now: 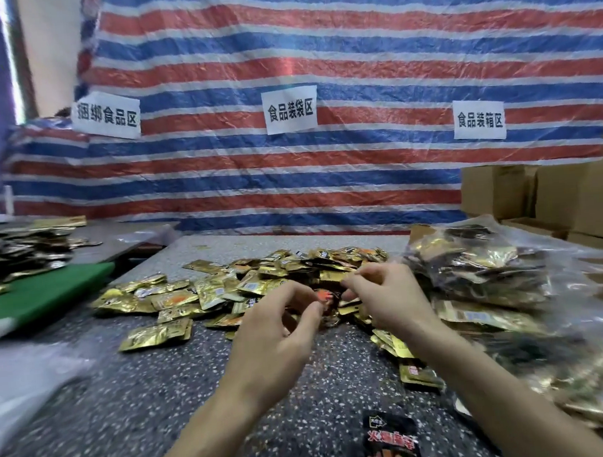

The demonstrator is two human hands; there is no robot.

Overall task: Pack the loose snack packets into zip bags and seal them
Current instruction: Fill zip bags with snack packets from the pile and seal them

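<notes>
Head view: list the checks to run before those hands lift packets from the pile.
1. Reach to the gold packets: ok, the pile lies under both hands.
2. Grip of the left hand: cannot tell, fingers curled over the pile.
3. Grip of the right hand: cannot tell.
4. Empty zip bag ready: cannot tell, the clear plastic at left is blurred.
5. Stray black packet gathered: not ok, it lies apart from the pile.

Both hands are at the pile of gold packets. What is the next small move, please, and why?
Probably gather a small handful and lift it clear. The left hand and right hand sit over the loose packets with fingers curled toward each other; whether they already pinch any is unclear. Neither holds a zip bag, and the filled bags lie to the right.
</notes>
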